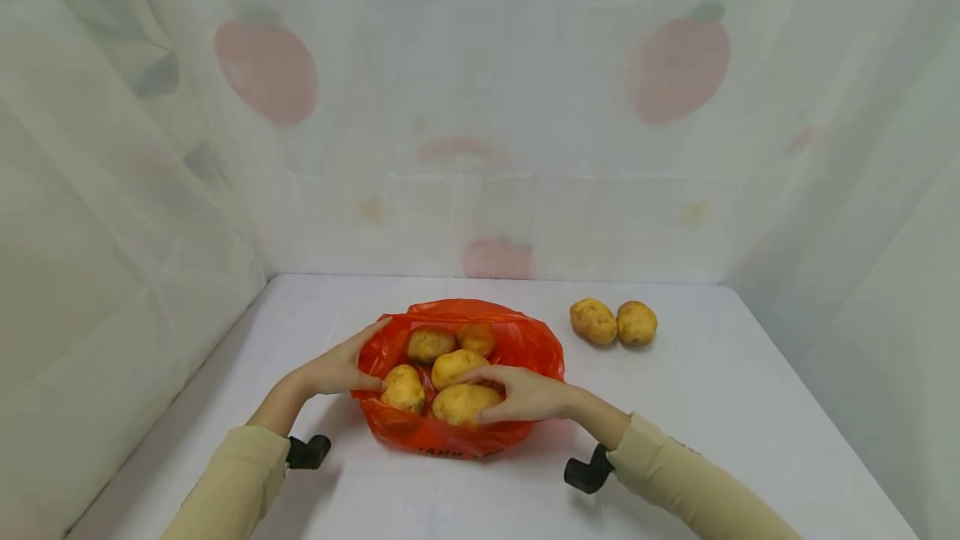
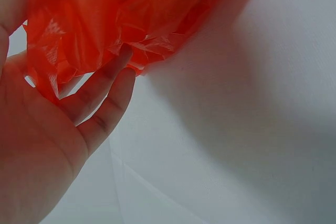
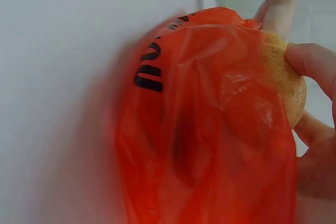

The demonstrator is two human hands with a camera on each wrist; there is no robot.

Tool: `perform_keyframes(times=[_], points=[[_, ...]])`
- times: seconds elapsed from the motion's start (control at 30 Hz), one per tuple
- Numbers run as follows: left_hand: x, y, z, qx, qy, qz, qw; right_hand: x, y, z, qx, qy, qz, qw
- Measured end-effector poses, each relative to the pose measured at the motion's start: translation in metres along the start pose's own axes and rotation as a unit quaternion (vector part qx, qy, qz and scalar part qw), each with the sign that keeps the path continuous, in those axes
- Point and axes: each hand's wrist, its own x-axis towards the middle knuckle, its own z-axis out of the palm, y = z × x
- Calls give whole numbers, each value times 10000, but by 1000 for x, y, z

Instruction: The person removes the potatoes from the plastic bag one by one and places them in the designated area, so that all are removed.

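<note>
Bag [image 1: 405, 433] being held at left side by fingers of left hand [image 1: 341, 369]; inside, front potato [image 1: 456, 404] being pinched by fingers of right hand [image 1: 536, 394]. Bag best being held steady, snags on potato being avoided.

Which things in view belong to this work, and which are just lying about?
This work:
red bag, left grip at its edge
potato in right grip
four other potatoes in the bag

Lying about:
two potatoes on the table, possibly also involved
</note>
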Motion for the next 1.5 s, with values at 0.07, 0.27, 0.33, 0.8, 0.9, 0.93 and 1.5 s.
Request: perform_keyframes(times=[0.07, 0.27, 0.33, 0.8, 0.9, 0.93, 1.5], points=[[0, 0, 0, -7, -5, 5, 10000, -1, -2, -3, 21, 19, 20, 10000], [0, 0, 0, 32, -1, 59, 10000, -5, -6, -10, -86, 124, -119, 9998], [0, 1, 0, 59, -2, 70, 10000, -7, -8, -14, -116, 181, -125, 9997], [0, 3, 0, 97, 12, 56, 9999, -26, -17, -39, 149, 609, -87, 9980], [0, 2, -1, 116, 7, 28, 9999, -29, -18, -44, 174, 687, -160, 9974], [0, 2, -1, 121, 5, 22, 9999, -30, -19, -46, 159, 725, -187, 9971], [1, 1, -1, 58, -24, 74, 10000, -53, -14, -78, 392, 1239, -161, 9914]])
